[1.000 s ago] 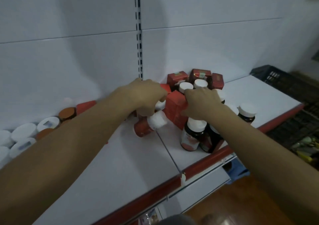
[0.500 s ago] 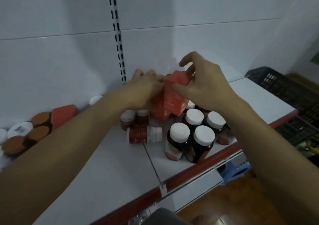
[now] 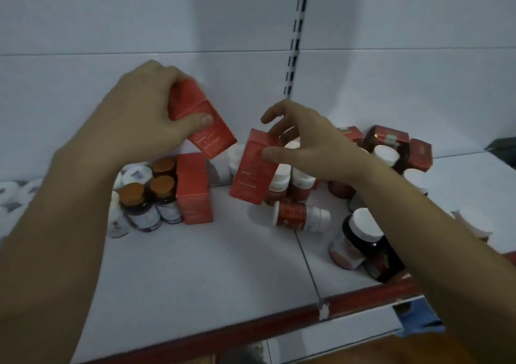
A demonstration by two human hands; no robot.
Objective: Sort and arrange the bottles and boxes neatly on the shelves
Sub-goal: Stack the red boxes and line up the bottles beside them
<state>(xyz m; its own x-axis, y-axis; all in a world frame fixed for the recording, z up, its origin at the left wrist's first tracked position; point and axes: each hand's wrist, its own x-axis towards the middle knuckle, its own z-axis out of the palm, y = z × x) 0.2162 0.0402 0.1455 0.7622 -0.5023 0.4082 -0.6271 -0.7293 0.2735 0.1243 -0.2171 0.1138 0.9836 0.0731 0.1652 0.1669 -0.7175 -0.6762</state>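
Now: a red box in each hand

The left hand [image 3: 139,120] is curled tight round the first red box [image 3: 206,129], thumb across its face, with the box tilted and clear of the shelf [image 3: 209,266]. The right hand [image 3: 304,145] pinches the second red box [image 3: 254,168] by its top end, thumb on one side and fingers on the other. That box hangs tilted just below the palm. Directly under the left hand, a standing red box [image 3: 194,190] sits upright beside the brown-capped bottles [image 3: 162,190]. The smart play, I'd say, is to turn each held box upright and set it flush against the standing one, faces matching. Watch the toppled bottle [image 3: 298,215] lying just below the right hand: a low swing could send it rolling.
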